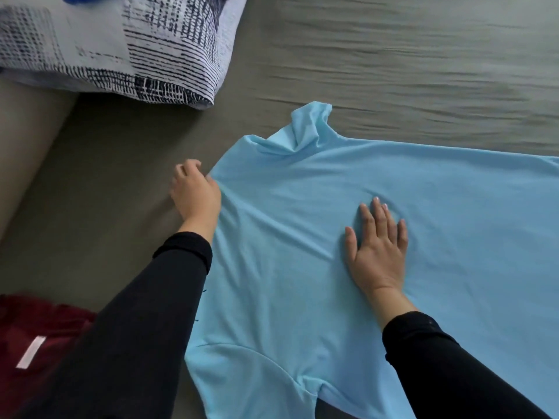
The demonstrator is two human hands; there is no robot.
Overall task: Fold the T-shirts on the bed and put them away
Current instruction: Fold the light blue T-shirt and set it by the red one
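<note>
Light-blue T-shirt (pixel 348 237) lies spread on bed (pixel 393 71). Left hand (pixel 195 193) pinches its edge w/ curled fingers; right hand (pixel 378 246) presses flat, fingers straight. Risk: pulling could bunch fabric, skewing fold.

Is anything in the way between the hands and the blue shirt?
No. The right hand lies flat on the light blue cotton T-shirt, fingers straight. The left hand is at its edge with curled fingers that seem to pinch the cloth. Nothing lies between either hand and the shirt.
</note>
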